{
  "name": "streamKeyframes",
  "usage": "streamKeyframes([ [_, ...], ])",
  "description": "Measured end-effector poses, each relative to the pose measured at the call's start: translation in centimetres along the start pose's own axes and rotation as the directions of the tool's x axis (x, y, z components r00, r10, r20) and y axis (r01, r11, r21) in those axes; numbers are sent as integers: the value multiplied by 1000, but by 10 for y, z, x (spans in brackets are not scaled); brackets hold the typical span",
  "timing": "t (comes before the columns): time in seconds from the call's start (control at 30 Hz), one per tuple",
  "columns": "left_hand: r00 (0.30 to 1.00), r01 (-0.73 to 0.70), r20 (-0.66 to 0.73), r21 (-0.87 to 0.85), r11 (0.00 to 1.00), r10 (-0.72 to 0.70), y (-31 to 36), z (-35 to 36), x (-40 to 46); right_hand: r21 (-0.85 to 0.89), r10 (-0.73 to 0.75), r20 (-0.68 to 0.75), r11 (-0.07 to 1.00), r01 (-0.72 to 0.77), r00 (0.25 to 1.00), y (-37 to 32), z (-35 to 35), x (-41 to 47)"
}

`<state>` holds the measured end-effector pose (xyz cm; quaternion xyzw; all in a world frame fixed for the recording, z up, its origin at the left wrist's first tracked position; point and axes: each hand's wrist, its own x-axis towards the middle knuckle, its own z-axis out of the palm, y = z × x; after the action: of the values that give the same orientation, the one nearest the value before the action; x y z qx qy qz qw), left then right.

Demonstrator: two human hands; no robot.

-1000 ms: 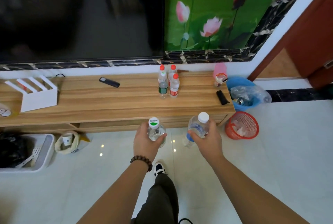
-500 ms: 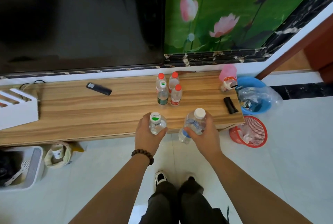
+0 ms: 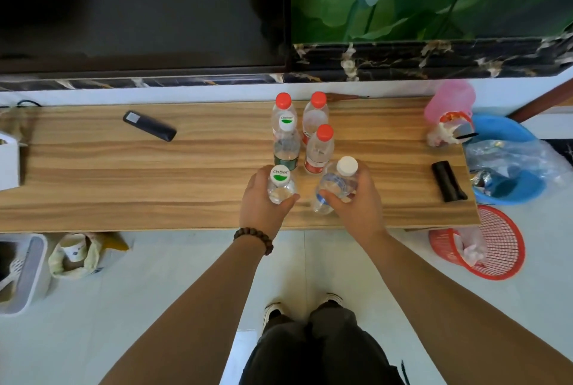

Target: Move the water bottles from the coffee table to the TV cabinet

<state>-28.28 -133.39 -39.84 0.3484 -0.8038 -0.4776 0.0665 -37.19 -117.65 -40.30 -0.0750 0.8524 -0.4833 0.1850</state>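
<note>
My left hand grips a clear water bottle with a green-and-white cap, held upright over the wooden TV cabinet. A second clear bottle, white-capped, is tilted in my right hand, just right of the first. Both sit near the cabinet's front edge; I cannot tell whether they touch the top. Just behind them stands a cluster of several bottles: three with red caps and one with a green-and-white cap.
A black remote lies left of the cluster, a black case at the right end. A pink cup stands at the back right corner. On the floor: red basket, blue basin, white bin. The TV screen hangs above.
I have stepped closer to the cabinet. Both hands have carried their bottles forward from over the floor to above the cabinet top, close behind the standing cluster.
</note>
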Motion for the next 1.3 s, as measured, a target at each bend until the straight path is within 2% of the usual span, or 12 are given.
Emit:
streamKeyframes([
  [0.37, 1000, -12, -13, 8, 1000, 12, -48, 29, 24, 17, -13, -4, 1000, 13, 1000, 37, 35, 33],
  [1.1, 999, -32, 1, 21, 999, 32, -55, 39, 29, -26, -43, -13, 999, 43, 999, 43, 42, 30],
  [1.3, 999, 2, 39, 1, 1000, -2, -54, 38, 31, 5, 0, -9, 1000, 0, 1000, 41, 43, 25],
])
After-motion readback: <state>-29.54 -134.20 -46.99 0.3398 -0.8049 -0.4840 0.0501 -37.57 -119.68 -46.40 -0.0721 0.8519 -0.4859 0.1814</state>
